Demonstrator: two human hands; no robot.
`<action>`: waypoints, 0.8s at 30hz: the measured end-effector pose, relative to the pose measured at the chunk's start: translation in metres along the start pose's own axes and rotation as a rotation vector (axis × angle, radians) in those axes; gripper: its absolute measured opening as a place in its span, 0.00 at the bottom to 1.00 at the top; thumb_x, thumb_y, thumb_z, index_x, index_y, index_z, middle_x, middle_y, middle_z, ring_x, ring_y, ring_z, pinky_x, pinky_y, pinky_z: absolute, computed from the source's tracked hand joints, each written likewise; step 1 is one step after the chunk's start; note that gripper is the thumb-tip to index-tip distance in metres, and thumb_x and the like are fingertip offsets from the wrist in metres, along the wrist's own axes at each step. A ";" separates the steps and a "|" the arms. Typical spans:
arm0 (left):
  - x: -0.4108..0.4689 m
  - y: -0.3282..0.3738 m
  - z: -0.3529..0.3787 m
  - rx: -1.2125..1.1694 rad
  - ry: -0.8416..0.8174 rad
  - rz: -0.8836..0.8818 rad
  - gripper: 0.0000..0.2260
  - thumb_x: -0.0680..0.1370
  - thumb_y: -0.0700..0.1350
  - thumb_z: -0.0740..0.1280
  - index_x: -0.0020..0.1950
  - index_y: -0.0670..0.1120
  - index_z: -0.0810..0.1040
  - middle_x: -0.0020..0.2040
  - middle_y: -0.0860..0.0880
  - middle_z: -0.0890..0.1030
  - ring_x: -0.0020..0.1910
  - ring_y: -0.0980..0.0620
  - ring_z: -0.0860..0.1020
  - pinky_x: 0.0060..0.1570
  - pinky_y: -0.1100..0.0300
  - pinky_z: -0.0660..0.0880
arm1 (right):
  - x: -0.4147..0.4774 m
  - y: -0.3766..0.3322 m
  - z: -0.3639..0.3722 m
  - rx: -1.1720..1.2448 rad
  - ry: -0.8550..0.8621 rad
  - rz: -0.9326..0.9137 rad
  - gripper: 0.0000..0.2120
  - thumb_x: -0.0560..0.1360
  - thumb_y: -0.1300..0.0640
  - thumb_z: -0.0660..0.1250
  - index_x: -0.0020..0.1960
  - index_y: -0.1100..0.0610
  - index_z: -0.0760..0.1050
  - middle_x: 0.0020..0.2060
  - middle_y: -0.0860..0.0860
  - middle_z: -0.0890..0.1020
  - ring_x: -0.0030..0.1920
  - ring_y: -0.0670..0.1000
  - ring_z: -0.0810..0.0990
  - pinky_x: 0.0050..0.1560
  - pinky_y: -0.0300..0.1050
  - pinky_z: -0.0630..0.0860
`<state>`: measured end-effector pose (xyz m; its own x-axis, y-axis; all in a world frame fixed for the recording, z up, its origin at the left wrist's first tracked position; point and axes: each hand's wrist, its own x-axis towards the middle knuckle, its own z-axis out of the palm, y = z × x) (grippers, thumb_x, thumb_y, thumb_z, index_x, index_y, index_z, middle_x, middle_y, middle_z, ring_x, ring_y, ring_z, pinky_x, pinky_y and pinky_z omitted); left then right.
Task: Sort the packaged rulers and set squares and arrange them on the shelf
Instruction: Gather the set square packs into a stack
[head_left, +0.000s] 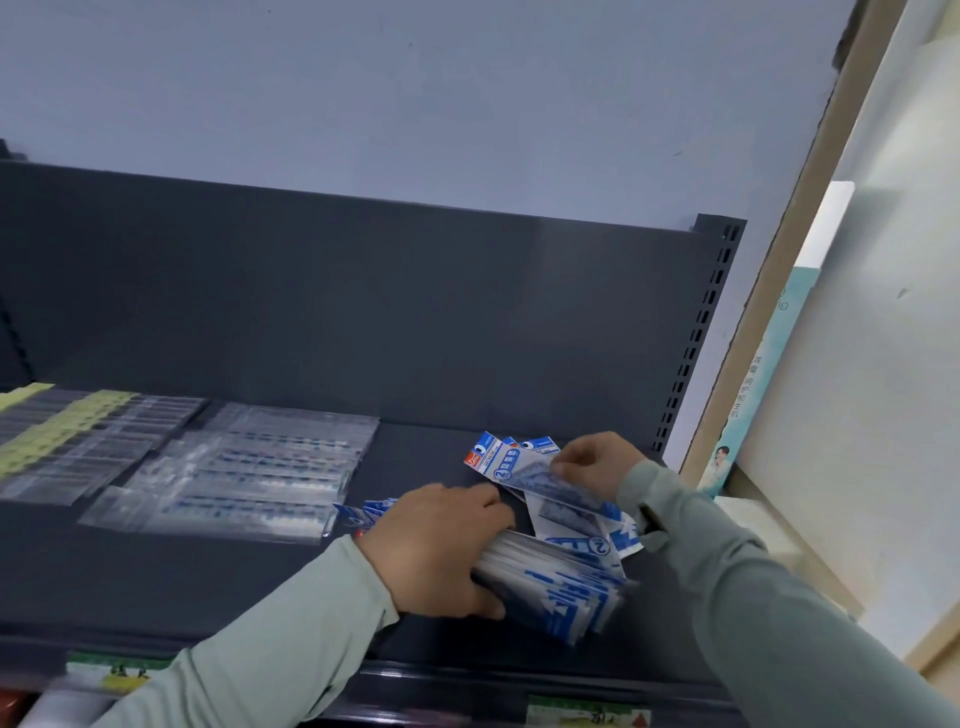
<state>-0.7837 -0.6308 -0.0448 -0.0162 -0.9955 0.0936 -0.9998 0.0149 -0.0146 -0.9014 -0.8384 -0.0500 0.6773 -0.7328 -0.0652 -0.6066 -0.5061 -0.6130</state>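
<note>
Pale grey-green long sleeves (291, 639), L+R

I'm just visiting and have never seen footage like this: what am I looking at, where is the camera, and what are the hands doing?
No machine here: these are a person's two bare hands, filmed by one camera worn on the head, looking forward and down. The dark shelf carries flat rows of clear ruler packs, with yellow-topped packs further left. The left hand grips a stack of blue-and-white packets. The right hand pinches a single blue-and-white packet just behind the stack.
</note>
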 end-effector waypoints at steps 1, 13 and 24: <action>0.000 0.000 0.000 -0.013 -0.014 -0.004 0.25 0.69 0.63 0.69 0.62 0.53 0.70 0.58 0.55 0.73 0.57 0.52 0.73 0.55 0.57 0.66 | 0.007 0.005 0.004 -0.126 0.045 0.031 0.08 0.74 0.51 0.69 0.52 0.52 0.80 0.49 0.50 0.81 0.55 0.53 0.80 0.57 0.44 0.75; 0.007 -0.004 0.000 -0.038 -0.026 0.016 0.29 0.69 0.61 0.71 0.65 0.54 0.65 0.58 0.54 0.76 0.57 0.51 0.74 0.57 0.55 0.63 | 0.007 0.005 -0.002 -0.144 0.221 0.077 0.04 0.70 0.55 0.71 0.42 0.49 0.76 0.46 0.50 0.82 0.47 0.52 0.79 0.49 0.42 0.74; 0.011 -0.005 0.005 0.028 0.170 0.021 0.50 0.61 0.66 0.73 0.75 0.53 0.51 0.73 0.55 0.53 0.76 0.54 0.48 0.74 0.49 0.43 | -0.042 -0.025 -0.014 0.127 -0.314 -0.220 0.07 0.72 0.56 0.73 0.37 0.52 0.77 0.28 0.44 0.80 0.27 0.40 0.74 0.35 0.34 0.71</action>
<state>-0.7787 -0.6421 -0.0482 -0.0418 -0.9646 0.2603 -0.9985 0.0307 -0.0463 -0.9202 -0.8013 -0.0212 0.8913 -0.4288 -0.1473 -0.3903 -0.5603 -0.7306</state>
